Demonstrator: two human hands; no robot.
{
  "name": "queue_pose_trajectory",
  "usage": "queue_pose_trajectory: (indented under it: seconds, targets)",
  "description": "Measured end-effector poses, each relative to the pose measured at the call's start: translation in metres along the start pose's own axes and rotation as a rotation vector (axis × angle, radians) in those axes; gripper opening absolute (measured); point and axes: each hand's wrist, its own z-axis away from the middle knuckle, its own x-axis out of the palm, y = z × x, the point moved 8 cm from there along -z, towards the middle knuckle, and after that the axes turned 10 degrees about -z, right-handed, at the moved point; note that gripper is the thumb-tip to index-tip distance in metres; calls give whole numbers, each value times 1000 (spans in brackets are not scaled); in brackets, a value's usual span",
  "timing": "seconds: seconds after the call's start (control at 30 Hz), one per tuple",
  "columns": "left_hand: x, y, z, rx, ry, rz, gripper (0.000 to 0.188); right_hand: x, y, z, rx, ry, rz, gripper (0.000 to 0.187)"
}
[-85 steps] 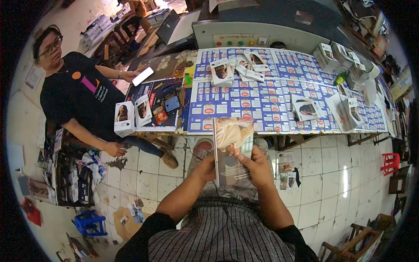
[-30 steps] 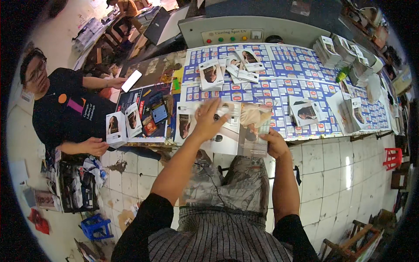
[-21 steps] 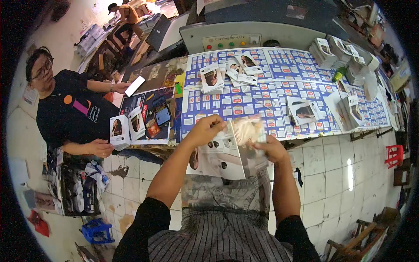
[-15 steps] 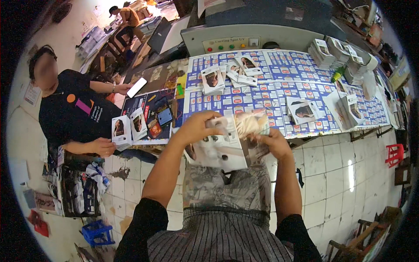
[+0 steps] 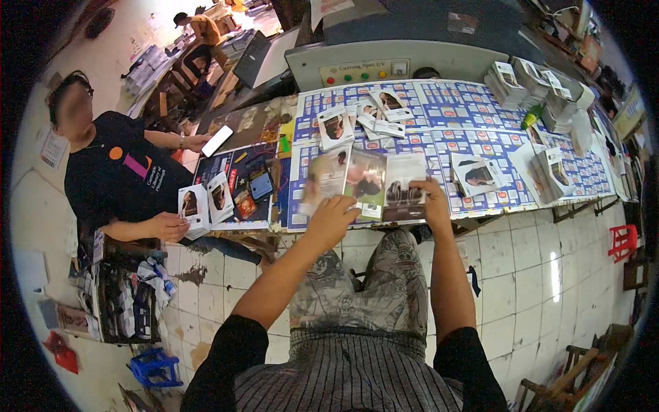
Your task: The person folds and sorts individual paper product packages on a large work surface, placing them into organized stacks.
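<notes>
My left hand (image 5: 330,218) and my right hand (image 5: 432,199) hold a printed card sheet (image 5: 364,181) unfolded into three panels with photo pictures, over the near edge of the table (image 5: 480,130). The left hand grips the sheet's lower left part, the right hand pinches its right panel. The table is covered with blue and white printed sheets. Small flat photo boxes (image 5: 473,173) lie on it.
A seated person in a black shirt (image 5: 120,175) at the left holds a small box (image 5: 192,206). A phone (image 5: 217,140) and small items lie by them. Stacks of boxes (image 5: 542,75) stand at the far right. A red stool (image 5: 621,242) and blue stool (image 5: 156,367) stand on the tiled floor.
The sheet was a folded, upright piece held close to my body; my hands have reached forward to the table edge and spread it out flat into three panels.
</notes>
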Motion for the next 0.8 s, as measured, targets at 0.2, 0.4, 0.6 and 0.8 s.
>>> queue_pose_trajectory:
  seconds: [0.2, 0.4, 0.6, 0.8]
  targets:
    - [64, 28, 9, -24, -260, 227, 49, -16, 38, 7, 159, -79, 252, 27]
    - [115, -5, -11, -128, -380, 175, 47, -7, 20, -10, 112, -217, 419, 30]
    - [119, -37, 1, -135, -274, 399, 54, 53, 13, -9, 165, -180, 148, 50]
    - [108, -37, 13, -129, -263, 190, 46, 110, 34, 2, -80, -587, 725, 60]
